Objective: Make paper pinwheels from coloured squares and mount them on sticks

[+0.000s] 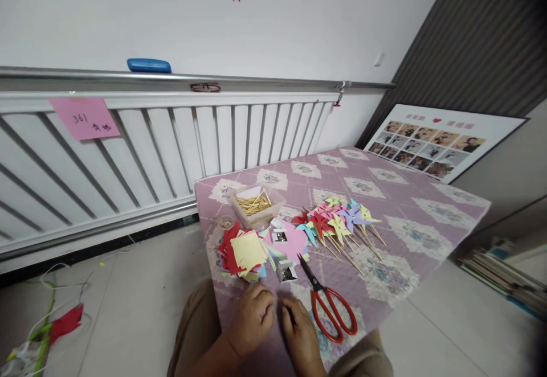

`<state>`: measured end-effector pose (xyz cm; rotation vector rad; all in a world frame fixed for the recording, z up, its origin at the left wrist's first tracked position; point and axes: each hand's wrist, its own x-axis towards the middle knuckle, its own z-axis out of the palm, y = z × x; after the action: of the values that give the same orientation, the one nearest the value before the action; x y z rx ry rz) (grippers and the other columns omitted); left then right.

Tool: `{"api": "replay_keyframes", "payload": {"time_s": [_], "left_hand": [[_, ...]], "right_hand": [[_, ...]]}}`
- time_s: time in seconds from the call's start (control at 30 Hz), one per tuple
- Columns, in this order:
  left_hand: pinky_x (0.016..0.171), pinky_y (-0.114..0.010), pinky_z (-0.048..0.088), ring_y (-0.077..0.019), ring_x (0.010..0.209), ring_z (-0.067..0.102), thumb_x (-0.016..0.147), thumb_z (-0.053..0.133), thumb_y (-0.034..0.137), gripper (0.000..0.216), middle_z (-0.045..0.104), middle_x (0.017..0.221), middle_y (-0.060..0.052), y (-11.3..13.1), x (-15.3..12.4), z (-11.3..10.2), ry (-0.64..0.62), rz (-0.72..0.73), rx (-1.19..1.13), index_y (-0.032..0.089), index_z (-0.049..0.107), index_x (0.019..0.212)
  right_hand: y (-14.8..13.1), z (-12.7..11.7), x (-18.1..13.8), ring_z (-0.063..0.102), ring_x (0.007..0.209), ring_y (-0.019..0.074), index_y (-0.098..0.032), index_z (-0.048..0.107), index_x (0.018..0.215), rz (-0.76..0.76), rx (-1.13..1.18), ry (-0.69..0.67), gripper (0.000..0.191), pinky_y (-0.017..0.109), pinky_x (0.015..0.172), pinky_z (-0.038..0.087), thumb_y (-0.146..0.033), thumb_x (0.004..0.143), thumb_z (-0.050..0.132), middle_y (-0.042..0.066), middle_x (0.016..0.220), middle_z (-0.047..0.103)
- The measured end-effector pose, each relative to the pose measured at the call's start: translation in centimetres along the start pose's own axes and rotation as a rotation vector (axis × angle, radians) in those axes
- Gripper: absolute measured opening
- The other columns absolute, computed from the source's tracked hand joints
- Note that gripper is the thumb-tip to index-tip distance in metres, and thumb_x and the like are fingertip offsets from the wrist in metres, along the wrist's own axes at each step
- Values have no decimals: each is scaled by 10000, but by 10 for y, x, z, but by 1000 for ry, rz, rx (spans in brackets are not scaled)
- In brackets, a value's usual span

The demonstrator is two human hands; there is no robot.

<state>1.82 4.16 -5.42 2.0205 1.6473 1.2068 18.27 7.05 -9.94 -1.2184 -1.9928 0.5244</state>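
1 pair of scissors (317, 286) is lying right of the right hand (300, 328), papers (248, 251) beyond the left hand (254, 311).

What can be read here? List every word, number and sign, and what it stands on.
"361": note.
Two characters below it: too blurred to read surely.
Heading on the poster: too blurred to read, but a red heart stands mid-line.
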Motion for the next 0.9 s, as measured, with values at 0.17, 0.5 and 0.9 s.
{"api": "replay_keyframes", "payload": {"time_s": [0.17, 0.5, 0.9], "left_hand": [[907, -408, 466, -219, 983, 568, 795, 520, 90, 246, 641, 999, -76, -30, 22, -42, 200, -53, 202, 197, 621, 992], [914, -425, 401, -243, 1051, 575, 799, 592, 209, 153, 672, 1098, -57, -63, 46, -65, -98, -184, 384, 226, 677, 925], [837, -345, 380, -198, 981, 596, 876, 488, 215, 208, 694, 1002, -50, -60, 51, -69, -185, -240, 399, 222, 696, 869]], "right_hand": [[-6, 0, 3, 671, 837, 234, -204, 649, 899, -22, -33, -29, 189, 373, 755, 553, -193, 890, 460, 81, 876, 704], [-5, 1, 2, 668, 827, 238, -209, 646, 895, -22, -47, -22, 167, 369, 756, 543, -198, 891, 479, 72, 864, 700], [-6, 0, 4, 675, 821, 237, -210, 654, 883, -25, -49, -24, 185, 370, 748, 552, -209, 892, 469, 74, 856, 709]]}}
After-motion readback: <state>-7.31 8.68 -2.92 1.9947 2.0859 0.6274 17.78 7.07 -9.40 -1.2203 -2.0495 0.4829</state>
